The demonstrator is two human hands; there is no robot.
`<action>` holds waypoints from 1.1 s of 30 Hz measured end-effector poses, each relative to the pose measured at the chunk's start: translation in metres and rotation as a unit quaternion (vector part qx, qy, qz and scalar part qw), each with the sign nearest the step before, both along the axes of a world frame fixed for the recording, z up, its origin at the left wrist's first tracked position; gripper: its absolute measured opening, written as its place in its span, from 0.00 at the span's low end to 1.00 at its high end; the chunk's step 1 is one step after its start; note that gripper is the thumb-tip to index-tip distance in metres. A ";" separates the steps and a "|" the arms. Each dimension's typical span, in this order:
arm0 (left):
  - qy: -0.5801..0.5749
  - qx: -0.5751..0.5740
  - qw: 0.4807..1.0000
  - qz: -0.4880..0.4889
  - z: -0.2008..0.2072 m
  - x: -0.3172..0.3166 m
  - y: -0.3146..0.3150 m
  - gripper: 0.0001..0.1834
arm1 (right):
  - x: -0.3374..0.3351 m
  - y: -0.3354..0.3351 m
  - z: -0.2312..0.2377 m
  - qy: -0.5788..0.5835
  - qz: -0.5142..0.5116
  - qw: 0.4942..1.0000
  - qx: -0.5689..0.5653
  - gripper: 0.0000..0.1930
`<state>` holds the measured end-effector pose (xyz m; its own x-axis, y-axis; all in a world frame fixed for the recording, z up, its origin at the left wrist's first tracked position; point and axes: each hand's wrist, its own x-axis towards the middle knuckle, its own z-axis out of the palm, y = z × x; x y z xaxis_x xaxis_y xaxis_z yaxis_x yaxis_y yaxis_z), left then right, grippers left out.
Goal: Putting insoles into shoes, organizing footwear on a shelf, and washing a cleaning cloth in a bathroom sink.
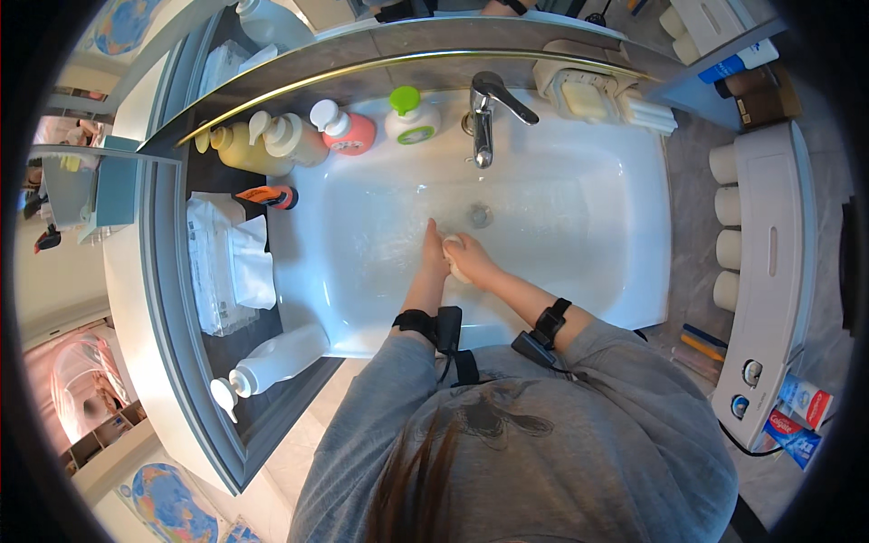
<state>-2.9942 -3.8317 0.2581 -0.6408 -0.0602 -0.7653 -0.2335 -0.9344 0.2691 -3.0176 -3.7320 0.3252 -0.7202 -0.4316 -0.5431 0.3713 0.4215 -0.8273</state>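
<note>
Both hands are over the white sink basin (579, 244), close together. My left hand (434, 249) is held out on edge with its fingers stretched forward and gripping nothing. Against its palm, my right hand (474, 259) presses a pale cream bar of soap (455, 264), its fingers curled over it. The soap is partly hidden between the two hands. Just ahead of them lies the round drain (479, 214), and a chrome faucet (484, 127) stands at the basin's back edge.
Several pump bottles stand along the back left, including a pink bottle (351, 132) and a green-topped bottle (412, 118). A soap dish (625, 107) holds another bar. A tissue pack (213, 271) and a white bottle (281, 357) lie left; a white toothbrush holder (769, 244) stands right.
</note>
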 end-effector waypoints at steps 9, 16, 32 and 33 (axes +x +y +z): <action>-0.022 0.063 0.997 -0.024 0.012 -0.004 0.013 0.25 | -0.008 0.009 0.063 0.183 0.182 0.962 0.090 0.17; -0.043 0.064 0.996 -0.040 0.040 -0.005 0.034 0.24 | -0.035 0.018 0.028 0.246 0.201 0.926 0.205 0.16; -0.096 -0.661 0.523 -0.528 0.014 0.010 0.039 0.41 | -0.019 0.071 -0.066 0.228 0.168 0.896 0.342 0.23; -0.121 -0.601 0.600 -0.514 0.008 0.003 0.044 0.42 | -0.016 0.062 -0.073 0.227 0.168 0.897 0.341 0.23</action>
